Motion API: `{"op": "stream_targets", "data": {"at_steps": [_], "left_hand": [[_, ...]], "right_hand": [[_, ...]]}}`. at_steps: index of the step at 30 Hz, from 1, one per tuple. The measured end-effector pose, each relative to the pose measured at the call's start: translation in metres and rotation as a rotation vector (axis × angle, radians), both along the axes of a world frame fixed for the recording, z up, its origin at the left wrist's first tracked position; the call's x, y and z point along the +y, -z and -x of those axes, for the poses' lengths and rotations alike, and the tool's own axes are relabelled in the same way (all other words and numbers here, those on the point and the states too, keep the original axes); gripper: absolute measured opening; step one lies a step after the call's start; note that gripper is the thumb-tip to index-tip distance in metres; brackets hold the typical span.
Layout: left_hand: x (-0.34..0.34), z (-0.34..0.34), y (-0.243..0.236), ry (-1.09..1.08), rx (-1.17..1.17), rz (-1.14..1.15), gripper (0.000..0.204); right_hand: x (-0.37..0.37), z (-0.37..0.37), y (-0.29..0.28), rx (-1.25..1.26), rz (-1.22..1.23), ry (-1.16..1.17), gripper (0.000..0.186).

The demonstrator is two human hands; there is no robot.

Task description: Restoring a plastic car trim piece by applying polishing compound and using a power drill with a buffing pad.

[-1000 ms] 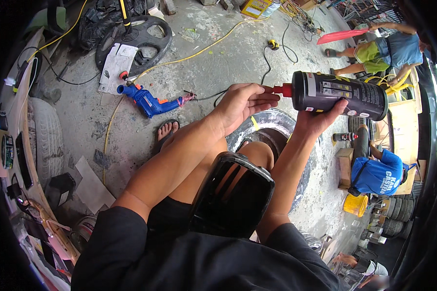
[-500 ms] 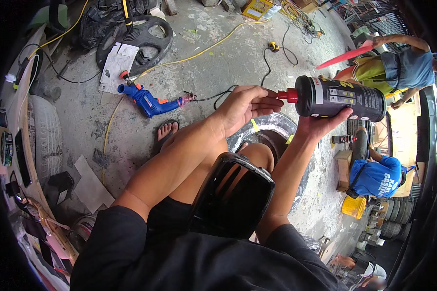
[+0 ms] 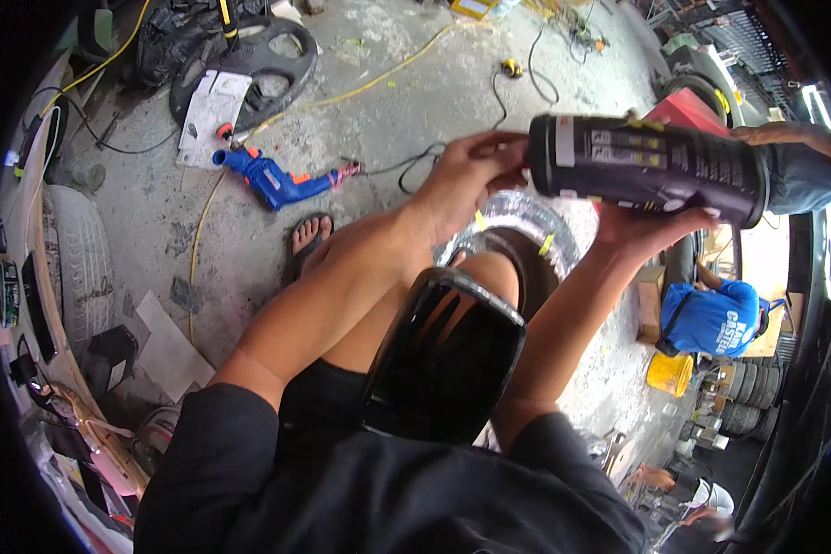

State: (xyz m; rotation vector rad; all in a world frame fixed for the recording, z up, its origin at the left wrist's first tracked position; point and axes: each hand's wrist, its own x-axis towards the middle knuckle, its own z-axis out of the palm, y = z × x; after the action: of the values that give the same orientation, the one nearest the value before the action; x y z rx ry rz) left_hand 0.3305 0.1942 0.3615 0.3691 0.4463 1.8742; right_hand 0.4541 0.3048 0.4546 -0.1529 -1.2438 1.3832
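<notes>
A large black bottle (image 3: pixel 656 166) with a printed label lies sideways in the air at the right. My right hand (image 3: pixel 651 233) grips it from below, thumb along its lower side. Closed at its capped end, my left hand (image 3: pixel 471 180) has its fingers over the red nozzle, of which only a sliver shows. A glossy black curved part, like a mirror cover (image 3: pixel 439 369), rests on my lap.
A blue power polisher (image 3: pixel 282 185) with a corded tail lies on the concrete floor. Beyond my knees sits a tyre (image 3: pixel 559 249). Cables cross the floor. A person in a blue shirt (image 3: pixel 711 319) sits at the right, near a yellow bucket (image 3: pixel 671 374); another stands behind the bottle.
The bottle has come nearer and tilted, its base dropping toward the right. My left fingers have closed over the nozzle, which showed before. The standing person has moved closer behind the bottle.
</notes>
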Motion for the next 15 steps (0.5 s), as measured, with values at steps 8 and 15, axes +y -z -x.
{"op": "stream_targets", "data": {"at_steps": [8,15], "left_hand": [[-0.004,0.005,-0.009,0.158,-0.006,-0.023,0.052],[-0.004,0.011,-0.01,0.107,-0.241,0.149,0.056]], "right_hand": [[-0.041,0.026,-0.089,-0.202,-0.492,0.769,0.061],[-0.048,0.003,-0.085,-0.135,-0.82,0.97,0.071]]}}
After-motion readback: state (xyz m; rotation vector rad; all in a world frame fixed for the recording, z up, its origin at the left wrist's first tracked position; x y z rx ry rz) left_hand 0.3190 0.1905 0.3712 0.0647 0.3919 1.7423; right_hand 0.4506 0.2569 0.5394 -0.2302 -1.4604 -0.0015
